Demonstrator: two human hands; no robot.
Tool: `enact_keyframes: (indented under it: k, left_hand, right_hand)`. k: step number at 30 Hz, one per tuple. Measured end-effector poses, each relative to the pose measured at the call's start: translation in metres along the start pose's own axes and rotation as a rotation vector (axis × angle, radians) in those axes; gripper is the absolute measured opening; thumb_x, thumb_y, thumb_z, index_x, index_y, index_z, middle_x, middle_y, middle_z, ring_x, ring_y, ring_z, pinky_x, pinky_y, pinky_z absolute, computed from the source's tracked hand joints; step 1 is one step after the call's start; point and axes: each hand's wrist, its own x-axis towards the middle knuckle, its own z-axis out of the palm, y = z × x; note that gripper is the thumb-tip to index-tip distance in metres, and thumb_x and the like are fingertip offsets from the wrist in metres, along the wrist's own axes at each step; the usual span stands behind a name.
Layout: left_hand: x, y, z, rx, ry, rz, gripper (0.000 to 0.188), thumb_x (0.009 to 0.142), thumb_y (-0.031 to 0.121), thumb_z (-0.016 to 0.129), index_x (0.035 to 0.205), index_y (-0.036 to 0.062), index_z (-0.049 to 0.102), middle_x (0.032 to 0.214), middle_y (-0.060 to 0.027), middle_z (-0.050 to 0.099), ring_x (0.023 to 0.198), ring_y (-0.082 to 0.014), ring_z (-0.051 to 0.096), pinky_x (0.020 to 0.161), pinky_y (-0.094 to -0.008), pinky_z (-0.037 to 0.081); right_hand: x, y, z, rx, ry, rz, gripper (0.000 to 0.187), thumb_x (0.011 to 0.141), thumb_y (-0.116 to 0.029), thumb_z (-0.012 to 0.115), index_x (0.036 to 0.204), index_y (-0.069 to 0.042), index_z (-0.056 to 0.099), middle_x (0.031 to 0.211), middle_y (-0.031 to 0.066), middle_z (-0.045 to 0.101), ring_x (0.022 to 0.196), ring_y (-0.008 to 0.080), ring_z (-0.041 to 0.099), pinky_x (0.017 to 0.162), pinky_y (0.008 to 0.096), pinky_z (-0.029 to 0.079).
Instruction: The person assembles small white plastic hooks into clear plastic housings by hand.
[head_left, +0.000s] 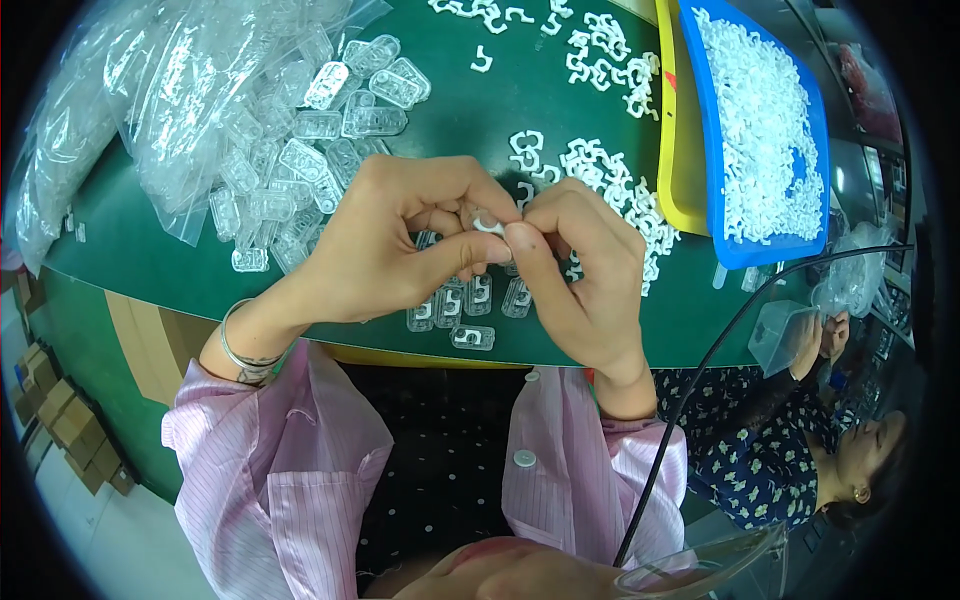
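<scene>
Over the green table, a small white plastic clip is pinched between the fingertips of both my hands. My left hand comes from the left with thumb and fingers closed on it. Closed on the clip's other end is my right hand. Whether the left fingers also hold a clear case cannot be made out. Just below my hands lie several clear plastic cases with white clips in them. A heap of clear cases spreads to the left, and loose white clips lie beyond my right hand.
A large clear bag of cases lies at the far left. On the right, a blue tray full of white clips rests by a yellow tray. A black cable crosses the right side. Another person's hands hold a clear container there.
</scene>
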Motion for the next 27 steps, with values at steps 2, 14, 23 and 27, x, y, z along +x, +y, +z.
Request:
enact_keyframes:
  k: [2,14,23,27]
  left_hand:
    - [-0.001,0.003,-0.002,-0.004,-0.043,-0.108,0.013,0.081,-0.006,0.065,0.093,-0.0081,0.062,0.083,-0.0075,0.064,0.075,-0.0094,0.063,0.060,-0.0226,0.051]
    - [-0.007,0.014,0.022,0.942,0.077,0.438,0.026,0.082,0.008,0.062,0.106,-0.0012,0.057,0.087,-0.0119,0.054,0.065,-0.0297,0.057,0.055,-0.0371,0.047]
    - [0.038,0.001,-0.021,1.234,0.456,0.465,0.006,0.075,0.005,0.060,0.073,0.0013,0.056,0.073,-0.0130,0.054,0.069,-0.0309,0.060,0.055,-0.0401,0.050]
    - [0.058,-0.001,-0.042,1.371,0.404,0.339,0.006,0.068,-0.002,0.057,0.073,-0.0024,0.060,0.080,-0.0179,0.060,0.080,-0.0343,0.062,0.062,-0.0436,0.053]
  right_hand:
    - [-0.001,-0.006,-0.003,0.008,-0.063,-0.010,0.011,0.074,0.010,0.063,0.074,0.002,0.056,0.066,0.0097,0.053,0.056,0.0233,0.055,0.049,0.0293,0.043]
    - [-0.063,-0.094,-0.031,0.974,0.536,-0.923,0.009,0.078,-0.014,0.059,0.077,-0.011,0.051,0.072,0.0004,0.047,0.064,0.0146,0.045,0.050,0.0251,0.035]
    - [-0.064,-0.078,-0.024,0.937,0.567,-0.770,0.008,0.080,-0.013,0.059,0.080,-0.010,0.052,0.073,0.0015,0.049,0.064,0.0148,0.047,0.051,0.0257,0.037]
    - [-0.058,-0.072,-0.027,0.909,0.553,-0.716,0.008,0.080,-0.013,0.060,0.081,-0.010,0.053,0.073,0.0020,0.050,0.063,0.0149,0.048,0.051,0.0261,0.038]
